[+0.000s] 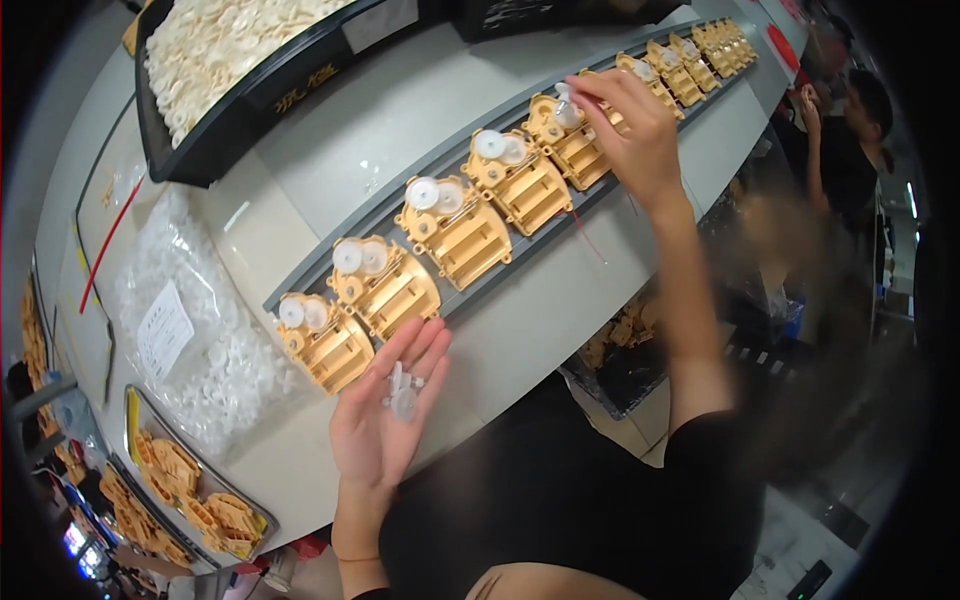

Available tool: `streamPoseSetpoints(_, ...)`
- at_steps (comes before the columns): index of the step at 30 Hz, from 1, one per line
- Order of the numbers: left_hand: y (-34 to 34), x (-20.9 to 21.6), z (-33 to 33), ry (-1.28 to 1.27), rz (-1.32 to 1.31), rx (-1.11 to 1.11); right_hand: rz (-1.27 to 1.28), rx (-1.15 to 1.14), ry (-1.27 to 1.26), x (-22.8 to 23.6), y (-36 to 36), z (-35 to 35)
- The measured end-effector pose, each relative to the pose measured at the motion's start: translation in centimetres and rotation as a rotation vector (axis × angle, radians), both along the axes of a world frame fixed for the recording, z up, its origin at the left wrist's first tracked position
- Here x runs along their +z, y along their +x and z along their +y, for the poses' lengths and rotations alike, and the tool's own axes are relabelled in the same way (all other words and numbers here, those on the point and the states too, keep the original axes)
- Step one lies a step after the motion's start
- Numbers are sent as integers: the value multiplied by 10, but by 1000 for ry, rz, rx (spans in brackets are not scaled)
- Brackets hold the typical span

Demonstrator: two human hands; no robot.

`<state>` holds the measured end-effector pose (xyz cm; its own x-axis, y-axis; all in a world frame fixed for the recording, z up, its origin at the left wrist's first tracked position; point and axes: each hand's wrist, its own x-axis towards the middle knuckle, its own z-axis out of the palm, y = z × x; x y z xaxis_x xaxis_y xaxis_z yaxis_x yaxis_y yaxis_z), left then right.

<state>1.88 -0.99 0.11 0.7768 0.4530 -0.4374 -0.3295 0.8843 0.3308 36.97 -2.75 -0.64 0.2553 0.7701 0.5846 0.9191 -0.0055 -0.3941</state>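
The right hand (637,135), pinching a white piece (563,92), partly hides a yellow casing (580,158); the left hand (372,432), spread palm-up, carries small translucent gears (403,404).

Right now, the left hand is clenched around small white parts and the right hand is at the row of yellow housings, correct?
Not clenched: the head view shows the left hand open, palm up, with the small white parts resting on it. The right hand is at the row of yellow housings.
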Motion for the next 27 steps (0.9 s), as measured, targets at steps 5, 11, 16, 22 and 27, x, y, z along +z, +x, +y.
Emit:
streamPoseSetpoints(5,3,-1,1,-27,-8,64,-109,126,-41,-10,8,10)
streamPoseSetpoints(11,7,-2,6,-53,-20,88,-287,217,-9,-18,17,13)
streamPoseSetpoints(16,12,-3,10,-75,-58,117,-310,251,-28,-18,21,9)
streamPoseSetpoints(22,15,-3,14,-85,-64,114,-271,329,-68,-11,19,9)
streamPoseSetpoints(27,25,-2,15,-108,-99,95,-153,299,-139,-8,17,5)
